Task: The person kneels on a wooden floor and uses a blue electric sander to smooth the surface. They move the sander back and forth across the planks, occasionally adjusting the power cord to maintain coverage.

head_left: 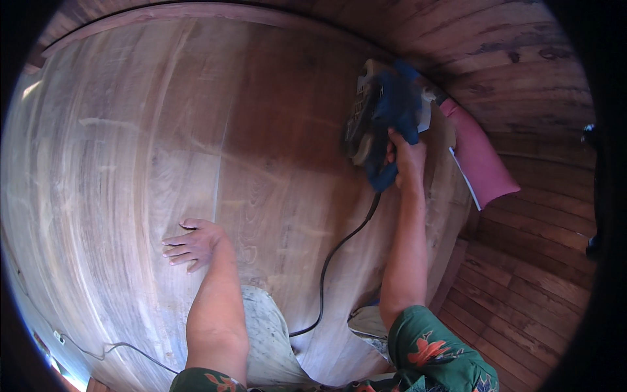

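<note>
I see one power sander [381,117], blue with a pale grey body, blurred in the shot, sitting on the far right part of a big wooden slab [130,130]. My right hand [406,157] is clenched around its blue handle. One black cord [333,261] runs from the sander back toward me across the wood. My left hand [193,244] lies flat on the slab, fingers spread, grasping nothing, well apart from the sander. The slab is one broad piece, pale and dusty at left, darker brown near the tool. One pink cushion [480,160] lies just beyond the slab's right edge, on the plank floor [522,274].
</note>
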The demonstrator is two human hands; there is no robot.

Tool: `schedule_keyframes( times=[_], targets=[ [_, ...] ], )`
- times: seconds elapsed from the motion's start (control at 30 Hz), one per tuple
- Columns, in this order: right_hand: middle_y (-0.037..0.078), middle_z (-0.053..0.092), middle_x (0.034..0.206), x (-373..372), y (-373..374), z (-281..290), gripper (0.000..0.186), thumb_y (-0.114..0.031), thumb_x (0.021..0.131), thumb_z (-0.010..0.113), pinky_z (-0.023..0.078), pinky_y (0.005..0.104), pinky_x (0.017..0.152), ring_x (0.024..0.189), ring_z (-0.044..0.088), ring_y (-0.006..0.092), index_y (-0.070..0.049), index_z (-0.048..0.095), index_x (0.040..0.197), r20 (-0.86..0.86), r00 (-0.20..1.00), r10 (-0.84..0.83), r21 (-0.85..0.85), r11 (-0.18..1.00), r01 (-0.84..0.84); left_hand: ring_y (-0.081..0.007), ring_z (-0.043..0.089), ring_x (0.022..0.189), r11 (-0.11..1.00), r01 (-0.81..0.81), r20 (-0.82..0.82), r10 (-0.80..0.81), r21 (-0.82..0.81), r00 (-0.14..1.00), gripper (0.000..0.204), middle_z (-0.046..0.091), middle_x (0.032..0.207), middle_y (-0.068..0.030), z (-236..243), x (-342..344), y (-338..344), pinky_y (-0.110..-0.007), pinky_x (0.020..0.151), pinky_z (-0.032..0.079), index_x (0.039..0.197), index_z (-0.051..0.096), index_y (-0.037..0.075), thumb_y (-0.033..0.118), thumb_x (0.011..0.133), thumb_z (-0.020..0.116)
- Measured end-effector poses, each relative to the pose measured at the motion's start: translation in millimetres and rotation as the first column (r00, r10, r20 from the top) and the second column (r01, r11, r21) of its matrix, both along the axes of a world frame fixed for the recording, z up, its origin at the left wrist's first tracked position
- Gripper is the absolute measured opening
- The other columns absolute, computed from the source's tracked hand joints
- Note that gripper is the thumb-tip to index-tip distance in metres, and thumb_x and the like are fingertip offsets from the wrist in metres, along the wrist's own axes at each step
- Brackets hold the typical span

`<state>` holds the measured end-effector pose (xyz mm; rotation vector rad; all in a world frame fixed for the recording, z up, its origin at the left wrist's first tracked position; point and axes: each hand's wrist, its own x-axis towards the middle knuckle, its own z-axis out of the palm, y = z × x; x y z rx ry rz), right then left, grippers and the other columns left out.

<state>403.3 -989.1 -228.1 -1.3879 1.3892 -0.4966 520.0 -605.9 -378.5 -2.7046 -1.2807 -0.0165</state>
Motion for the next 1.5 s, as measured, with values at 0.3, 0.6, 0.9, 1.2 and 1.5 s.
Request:
schedule_keyframes(
  times=[0.3,0.6,0.9,1.2,1.5],
  targets=[
    [0.003,0.055,0.059,-14.3,27.8,9.2,0.021,-0.015,0.09,0.07,0.04,0.0311,0.046,0.044,0.048,0.0129,-0.003,0.061,0.074,-0.034,0.999,0.018,0.028,0.999,-0.017,-0.0427,0.014,0.154,1.0,-0.017,0.015,0.017,-0.016,1.0,0.081,0.014,0.169,-0.0193,-1.4,1.1,-0.7,-0.073,0.113,0.019,0.163,0.014,0.012,0.06,0.101,0.03],
    [0.003,0.055,0.059,-55.7,64.3,15.5,0.022,-0.017,0.09,0.072,0.042,0.031,0.047,0.045,0.049,0.0124,-0.004,0.061,0.076,-0.103,0.995,0.0,0.071,0.997,0.007,-0.0423,0.013,0.155,1.0,-0.009,0.035,0.009,0.0,0.999,0.081,0.012,0.169,-0.019,-2.9,0.2,-2.1,-0.074,0.112,0.017,0.164,0.013,0.012,0.061,0.1,0.03],
    [0.003,0.058,0.062,-106.1,106.3,6.7,0.02,-0.017,0.091,0.073,0.044,0.0281,0.047,0.046,0.051,0.0109,-0.002,0.062,0.085,-0.102,0.995,-0.013,0.138,0.99,0.027,-0.0421,0.015,0.155,0.998,0.0,0.08,-0.005,0.066,0.997,0.081,0.015,0.169,-0.0175,-9.2,-1.1,-3.5,-0.074,0.112,0.018,0.163,0.017,0.014,0.061,0.099,0.029],
    [0.002,0.057,0.062,-167.8,188.9,-0.7,0.022,-0.019,0.093,0.073,0.042,0.0264,0.046,0.049,0.053,0.0099,-0.002,0.06,0.088,-0.139,0.989,-0.046,0.154,0.986,0.067,-0.0431,0.018,0.153,0.994,0.01,0.073,-0.018,0.108,0.997,0.081,0.017,0.168,-0.0178,-17.5,-3.0,1.0,-0.074,0.111,0.02,0.163,0.02,0.013,0.062,0.099,0.03],
    [0.002,0.055,0.059,-157.1,184.7,-10.7,0.021,-0.019,0.093,0.073,0.04,0.0267,0.045,0.047,0.051,0.0098,-0.004,0.061,0.083,-0.109,0.99,-0.092,0.142,0.984,0.108,-0.042,0.018,0.154,0.996,0.047,0.087,-0.054,0.08,0.995,0.081,0.016,0.169,-0.0168,-27.0,-11.9,15.3,-0.073,0.112,0.02,0.163,0.019,0.014,0.063,0.099,0.03]
  ],
)
